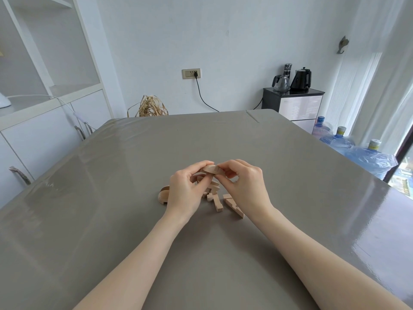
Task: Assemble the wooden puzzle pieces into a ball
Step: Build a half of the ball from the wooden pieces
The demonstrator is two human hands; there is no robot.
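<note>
Head view: two hands, left hand (183, 189) and right hand (245, 182), both pinch one curved wooden piece (211, 169) above the grey tabletop (290, 175); roughly four loose pieces (218, 203) lie beneath.

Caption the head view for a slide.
Both hands, left hand and right hand, pinch a curved wooden piece above loose pieces on a grey table.

No text, label or number can be read anywhere — bottle caps and appliances too blurred.
</note>
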